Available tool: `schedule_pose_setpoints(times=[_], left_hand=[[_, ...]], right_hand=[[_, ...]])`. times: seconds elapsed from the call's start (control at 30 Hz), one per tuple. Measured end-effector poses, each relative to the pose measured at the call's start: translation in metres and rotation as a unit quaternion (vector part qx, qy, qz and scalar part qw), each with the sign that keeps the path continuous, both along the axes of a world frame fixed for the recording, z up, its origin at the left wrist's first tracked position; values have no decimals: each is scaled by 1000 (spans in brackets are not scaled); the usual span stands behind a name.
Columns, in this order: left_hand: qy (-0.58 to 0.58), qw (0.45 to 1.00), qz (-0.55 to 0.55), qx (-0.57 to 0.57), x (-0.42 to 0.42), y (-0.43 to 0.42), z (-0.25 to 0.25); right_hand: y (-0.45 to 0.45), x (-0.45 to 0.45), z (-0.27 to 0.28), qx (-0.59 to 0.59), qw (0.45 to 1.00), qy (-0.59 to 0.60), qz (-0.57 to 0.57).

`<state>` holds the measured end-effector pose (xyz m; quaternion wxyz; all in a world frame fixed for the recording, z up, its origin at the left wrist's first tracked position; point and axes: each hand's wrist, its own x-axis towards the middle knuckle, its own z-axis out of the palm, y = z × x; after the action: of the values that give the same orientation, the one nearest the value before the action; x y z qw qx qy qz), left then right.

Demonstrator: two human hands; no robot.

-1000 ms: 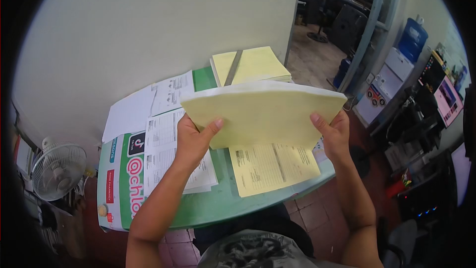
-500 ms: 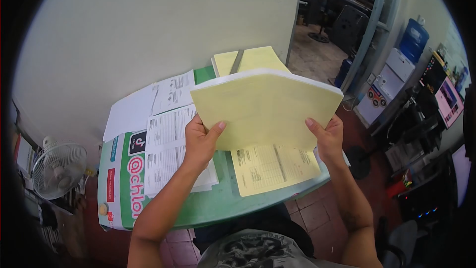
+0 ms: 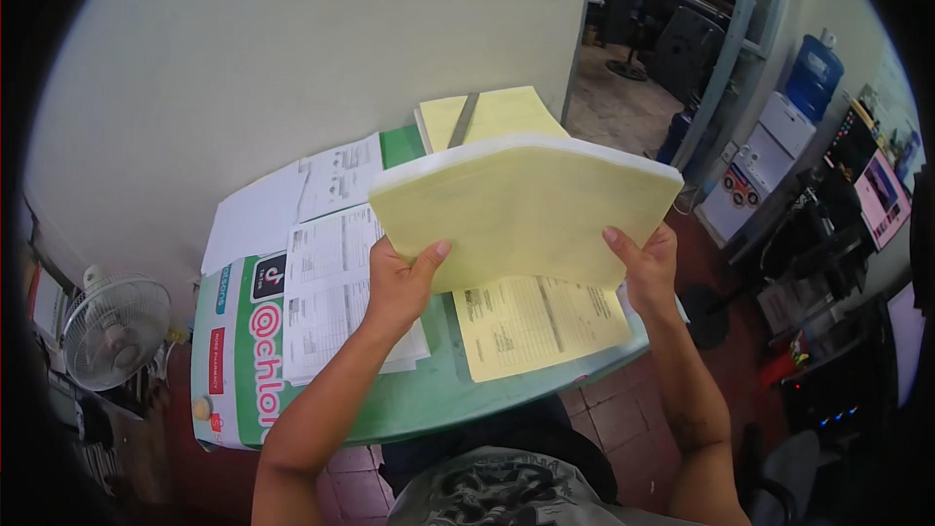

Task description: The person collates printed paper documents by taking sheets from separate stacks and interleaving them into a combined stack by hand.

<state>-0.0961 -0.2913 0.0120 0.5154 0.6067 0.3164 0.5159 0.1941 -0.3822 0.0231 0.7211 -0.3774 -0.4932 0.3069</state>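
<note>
A stack of paper (image 3: 516, 219) with a yellow sheet facing me is held up over the table, bowed in the middle. White sheet edges show along its top. My left hand (image 3: 401, 278) grips its lower left side, thumb on the yellow face. On the lower right side, my right hand (image 3: 645, 263) is closed in the same way; the fingers of both hands are behind the paper. Below the stack lies a yellow printed form (image 3: 545, 336). White printed forms (image 3: 317, 317) lie to the left of it, partly behind my left forearm.
The green table (image 3: 429, 409) carries a banner print at its left. Another yellow paper stack (image 3: 506, 112) with a grey strip across it sits at the back, near the wall. A fan (image 3: 117, 331) stands left; a water dispenser (image 3: 765, 161) stands right, beyond the doorway.
The held stack's top has tipped slightly toward me and its top corners have spread a little wider. Both hands keep their grip with hardly any shift.
</note>
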Motion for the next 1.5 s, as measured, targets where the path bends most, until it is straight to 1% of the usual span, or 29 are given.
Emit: schedule_pose_setpoints(times=[0.03,0.13,0.2,0.23,0.3,0.43,0.5,0.53,0.7,0.9,1.03,1.23,1.3,1.4,1.5], left_hand=[[-1,1000,-3,-1,0,-1,3],[-49,998,37,21,3,-7,12],[-36,999,14,-5,1,-7,8],[-30,999,3,-19,0,-6,5],[-41,999,5,-7,2,-5,-1],[-37,999,16,-4,2,-7,5],[-62,998,8,4,5,-9,8],[-75,997,5,8,5,-9,8],[-47,999,-7,-14,3,-6,0],[-56,998,7,2,4,-5,2],[-62,998,8,8,3,-6,6],[-14,999,8,-38,0,-9,-8],[-3,1000,7,-28,1,-10,-18],[2,1000,-1,-24,1,-6,-25],[16,1000,4,-1,2,-4,-23]], right_hand=[[-1,2,1,-5,1000,-7,0],[-6,7,7,-21,999,-28,2],[-10,8,7,-39,998,-44,3],[-10,7,6,-44,999,-31,4],[-9,5,2,-55,998,-4,6],[-9,6,7,-51,998,-20,7],[-11,6,10,-46,998,-45,23],[-11,5,9,-49,998,-36,20],[-8,3,-5,-39,999,10,24],[-7,3,0,-34,999,-12,-3],[-7,8,4,-32,999,-26,6],[-11,10,-20,-58,998,-8,23],[-11,9,-30,-69,997,-4,27],[-12,6,-38,-96,995,-14,-3],[-8,6,-36,-85,996,-31,-10]])
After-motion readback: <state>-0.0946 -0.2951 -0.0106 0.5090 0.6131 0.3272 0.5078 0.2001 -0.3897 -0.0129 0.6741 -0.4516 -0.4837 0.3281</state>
